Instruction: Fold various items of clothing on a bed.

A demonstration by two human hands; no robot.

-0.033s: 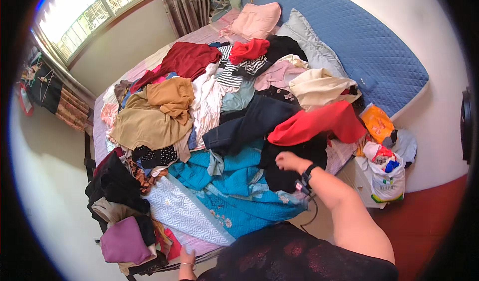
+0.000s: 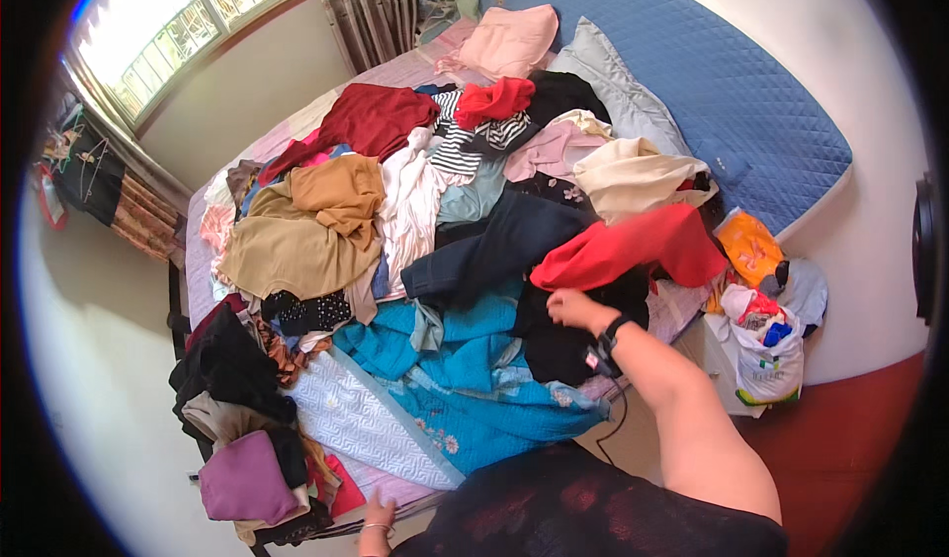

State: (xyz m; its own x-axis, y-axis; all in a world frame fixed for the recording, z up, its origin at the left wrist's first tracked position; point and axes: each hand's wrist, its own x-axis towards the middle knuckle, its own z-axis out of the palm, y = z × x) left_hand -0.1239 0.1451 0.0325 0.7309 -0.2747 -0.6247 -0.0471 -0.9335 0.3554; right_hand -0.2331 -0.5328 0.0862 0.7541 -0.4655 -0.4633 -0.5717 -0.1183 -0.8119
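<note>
Over a black garment [image 2: 563, 344] at the right part of the bed is my right hand [image 2: 581, 310], just below the near edge of a red garment [image 2: 633, 246]. Its fingers are loosely bent and slightly apart, with no cloth visible between them. A black band [image 2: 618, 330] circles that wrist. My left hand [image 2: 376, 511] is low at the bed's near edge, fingers apart and holding nothing, beside a pale lilac sheet [image 2: 381, 483]. Left of the black garment lies a rumpled teal quilt [image 2: 465, 359] with a white quilted section [image 2: 361, 414]. Dark jeans [image 2: 489, 246] stretch beside the red garment.
Heaped clothes cover the bed, including a tan top [image 2: 297, 246] and a maroon garment [image 2: 381, 122]. A purple folded cloth [image 2: 247, 478] tops a pile at the near left corner. Stuffed bags [image 2: 771, 369] stand right, near the blue padded headboard [image 2: 712, 92]. A cable [image 2: 618, 424] hangs nearby.
My right hand has shifted slightly up toward the red garment. My left hand has moved a little to the right. The clothes look the same.
</note>
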